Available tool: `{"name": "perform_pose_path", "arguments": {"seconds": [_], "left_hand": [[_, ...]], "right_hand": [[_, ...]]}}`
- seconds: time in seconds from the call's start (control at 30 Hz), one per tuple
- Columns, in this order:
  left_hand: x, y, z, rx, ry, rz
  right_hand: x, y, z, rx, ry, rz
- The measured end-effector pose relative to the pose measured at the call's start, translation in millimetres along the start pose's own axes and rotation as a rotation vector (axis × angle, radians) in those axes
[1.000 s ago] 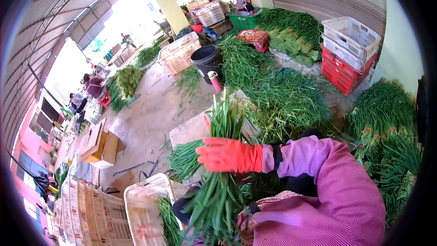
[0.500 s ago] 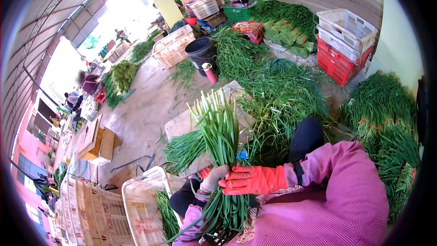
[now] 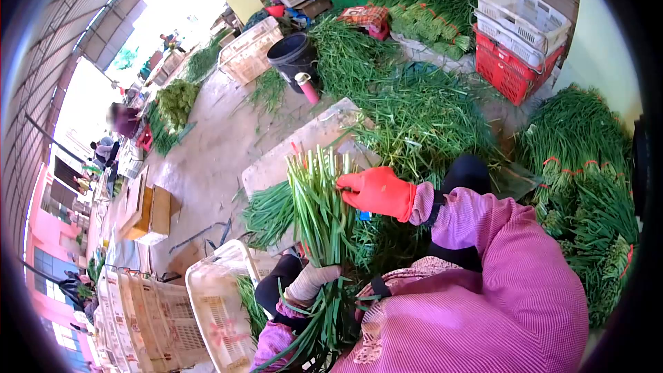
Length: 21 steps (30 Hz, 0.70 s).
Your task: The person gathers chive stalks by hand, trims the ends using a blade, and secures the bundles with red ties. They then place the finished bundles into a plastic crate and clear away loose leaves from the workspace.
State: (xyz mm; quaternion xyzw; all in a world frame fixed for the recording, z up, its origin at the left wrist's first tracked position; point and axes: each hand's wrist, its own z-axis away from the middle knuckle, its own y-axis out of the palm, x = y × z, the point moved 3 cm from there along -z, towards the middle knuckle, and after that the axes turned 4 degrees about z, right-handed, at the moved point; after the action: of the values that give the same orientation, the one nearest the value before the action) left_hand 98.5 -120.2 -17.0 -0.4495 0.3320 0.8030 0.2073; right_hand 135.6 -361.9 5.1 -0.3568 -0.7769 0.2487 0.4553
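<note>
Farthest to my left, scuffed, slatted plastic crates run out of view at the bottom, their reddish marks unreadable; nearer my left hand, an off-white basket holds cut greens partly hidden by its rim. My left hand, in a pale, wrinkled glove, is clamped round the bunch of green stalks, which hides some of its fingers. The bunch stands roughly upright above that hand, its pale, stiff ends uppermost and soft, flat leaves trailing below. Behind it lies a worn, flat board. My right hand, in smooth red rubber, is at the bunch's upper right side, fingers bent; I can't tell whether they pinch anything. Beyond it spreads a tangled green heap, and farther right are bundles tied with red bands.
</note>
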Motion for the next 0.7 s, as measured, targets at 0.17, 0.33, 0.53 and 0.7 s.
{"name": "perform_pose_path", "arguments": {"seconds": [0.17, 0.33, 0.53, 0.7], "left_hand": [[-20.0, 22.1, 20.7, -0.072, -0.005, 0.073], [4.2, -5.0, 24.5, -0.019, -0.093, 0.100], [24.1, -15.3, 33.3, -0.045, -0.102, 0.018], [22.8, -10.5, 32.5, -0.057, -0.077, -0.085]], "right_hand": [[-6.1, -3.1, -4.1, -0.033, -0.066, 0.051], [-71.8, -35.1, -21.4, -0.375, 0.139, 0.163], [-48.4, -41.3, -18.2, 0.043, 0.439, -0.897], [9.9, 16.0, 11.4, 0.572, 0.494, -0.878]]}}
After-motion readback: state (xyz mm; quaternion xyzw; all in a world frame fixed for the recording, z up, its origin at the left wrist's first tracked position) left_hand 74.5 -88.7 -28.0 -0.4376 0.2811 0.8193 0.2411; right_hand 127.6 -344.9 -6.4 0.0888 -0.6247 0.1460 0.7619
